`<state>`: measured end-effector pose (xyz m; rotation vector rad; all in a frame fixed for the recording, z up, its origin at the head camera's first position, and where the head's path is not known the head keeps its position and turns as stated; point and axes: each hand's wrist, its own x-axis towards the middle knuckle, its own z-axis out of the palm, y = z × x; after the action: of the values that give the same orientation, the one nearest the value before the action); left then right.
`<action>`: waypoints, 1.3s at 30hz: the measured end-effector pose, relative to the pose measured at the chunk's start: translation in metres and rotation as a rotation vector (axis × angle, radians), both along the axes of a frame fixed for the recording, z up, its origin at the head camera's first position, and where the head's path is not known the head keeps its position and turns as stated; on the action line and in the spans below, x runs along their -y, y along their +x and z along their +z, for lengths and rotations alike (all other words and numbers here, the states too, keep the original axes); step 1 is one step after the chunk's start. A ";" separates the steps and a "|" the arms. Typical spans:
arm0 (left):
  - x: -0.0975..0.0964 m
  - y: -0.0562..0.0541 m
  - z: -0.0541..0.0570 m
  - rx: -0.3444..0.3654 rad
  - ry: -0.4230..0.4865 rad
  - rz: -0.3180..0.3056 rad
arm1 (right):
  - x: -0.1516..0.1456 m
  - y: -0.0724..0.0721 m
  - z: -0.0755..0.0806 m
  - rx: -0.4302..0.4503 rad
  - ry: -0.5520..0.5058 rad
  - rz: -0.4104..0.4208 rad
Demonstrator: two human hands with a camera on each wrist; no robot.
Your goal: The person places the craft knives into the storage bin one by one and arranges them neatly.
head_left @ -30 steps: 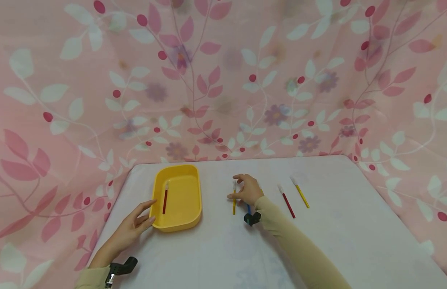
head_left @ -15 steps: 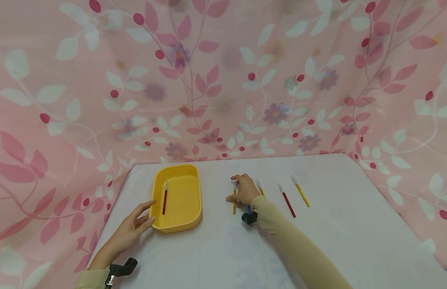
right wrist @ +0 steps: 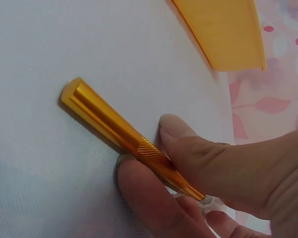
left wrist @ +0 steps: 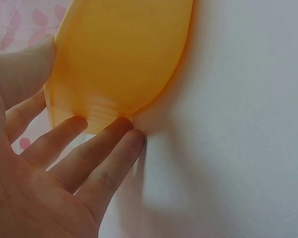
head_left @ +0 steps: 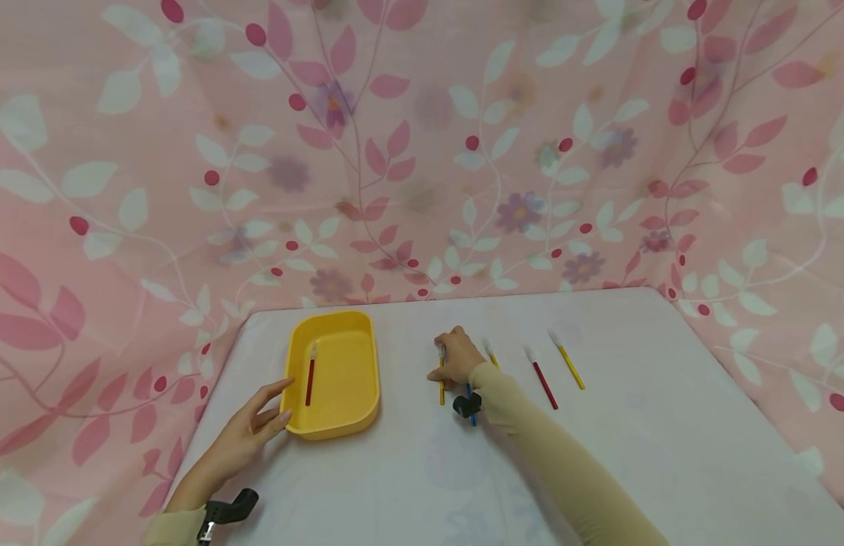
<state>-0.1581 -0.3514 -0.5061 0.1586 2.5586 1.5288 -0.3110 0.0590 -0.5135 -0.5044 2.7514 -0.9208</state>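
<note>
My right hand (head_left: 458, 358) is over a golden-yellow craft knife (right wrist: 109, 119) with a knurled grip and a clear cap. In the right wrist view, thumb and fingers pinch it at the knurled part, and its handle end lies close over the white tabletop. The cap end is partly hidden by the fingers. My left hand (head_left: 247, 428) rests with relaxed, spread fingertips against the near left side of a yellow tray (head_left: 372, 383). In the left wrist view those fingers (left wrist: 102, 163) touch the tray's outer wall. A red craft knife (head_left: 310, 381) lies inside the tray.
A blue craft knife (head_left: 473, 416) lies under my right wrist, partly hidden. Behind the hand is a yellow one (head_left: 491, 351). Further right lie a red knife (head_left: 545, 385) and another yellow knife (head_left: 571, 366). A pink floral cloth (head_left: 422, 152) hangs behind the table.
My right hand has shifted slightly left, its fingers drawing in on the yellow craft knife. More of the blue and yellow knives beside it shows now. The left hand and the tray stay put.
</note>
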 end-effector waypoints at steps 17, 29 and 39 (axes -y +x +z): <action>0.002 -0.002 -0.003 -0.001 0.000 0.003 | -0.005 0.012 0.005 -0.006 -0.168 -0.033; 0.004 0.000 -0.005 -0.017 -0.013 -0.007 | -0.009 0.019 0.016 -0.070 -0.265 0.030; 0.004 0.001 -0.003 -0.025 -0.017 -0.011 | 0.004 0.028 0.044 0.029 -0.528 0.101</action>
<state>-0.1576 -0.3552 -0.5092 0.1901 2.5847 1.5109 -0.2835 0.0547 -0.4698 -0.6931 2.4096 -1.6169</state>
